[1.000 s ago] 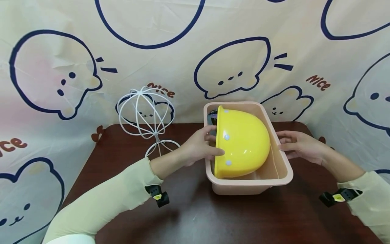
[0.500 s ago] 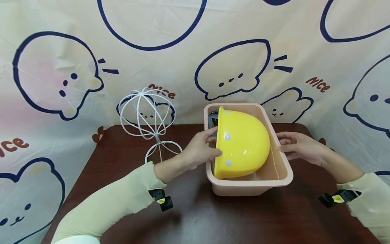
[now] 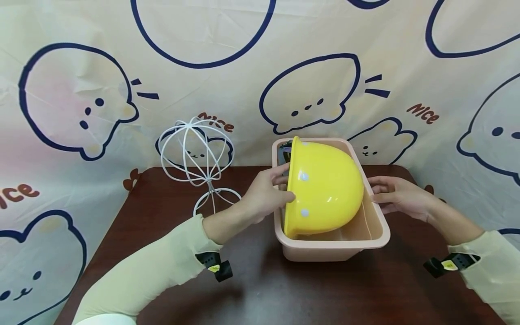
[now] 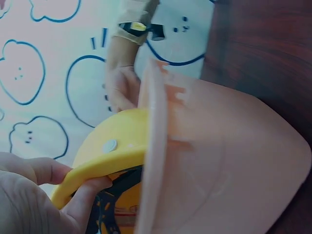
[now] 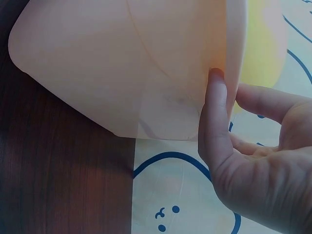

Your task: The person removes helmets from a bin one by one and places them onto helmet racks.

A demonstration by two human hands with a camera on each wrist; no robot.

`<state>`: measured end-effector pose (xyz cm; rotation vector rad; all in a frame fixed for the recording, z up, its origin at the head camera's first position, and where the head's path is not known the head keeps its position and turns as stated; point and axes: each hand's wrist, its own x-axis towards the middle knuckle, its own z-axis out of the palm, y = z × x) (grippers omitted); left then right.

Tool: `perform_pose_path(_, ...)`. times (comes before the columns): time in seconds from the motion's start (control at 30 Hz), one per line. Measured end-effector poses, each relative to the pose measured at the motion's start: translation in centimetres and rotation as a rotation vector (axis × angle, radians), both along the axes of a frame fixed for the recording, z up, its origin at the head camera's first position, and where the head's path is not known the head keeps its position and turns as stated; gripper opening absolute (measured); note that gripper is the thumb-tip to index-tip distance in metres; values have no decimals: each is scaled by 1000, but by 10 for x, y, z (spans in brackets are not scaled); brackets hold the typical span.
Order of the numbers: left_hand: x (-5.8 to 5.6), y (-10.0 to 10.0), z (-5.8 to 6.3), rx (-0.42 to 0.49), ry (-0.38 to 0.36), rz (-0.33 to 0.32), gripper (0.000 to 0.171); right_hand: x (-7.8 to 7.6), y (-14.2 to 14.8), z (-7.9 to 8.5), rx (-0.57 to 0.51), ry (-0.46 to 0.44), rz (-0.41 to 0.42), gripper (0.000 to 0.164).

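On a dark tabletop (image 3: 260, 293), a yellow hard hat (image 3: 327, 189) lies sideways in a peach bin (image 3: 321, 253); at nine o'clock the left hand (image 3: 262, 194) pinches its brim (image 3: 290, 221), at three the right hand (image 3: 402, 196) grips the bin's rim (image 3: 333, 244), presumably to steady it.

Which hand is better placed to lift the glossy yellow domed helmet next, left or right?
Probably the left hand: it pinches the yellow helmet by its brim. The right hand grips the rim of the pale pink plastic bin, so it looks better suited to steadying that.
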<state>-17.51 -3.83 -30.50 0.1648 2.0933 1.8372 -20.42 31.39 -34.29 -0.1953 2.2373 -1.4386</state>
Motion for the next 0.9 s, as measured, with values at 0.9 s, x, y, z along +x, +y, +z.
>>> perform_pose_path(0.9,-10,-23,33,429,44,229,65,-4,4,0,5,8,15,74)
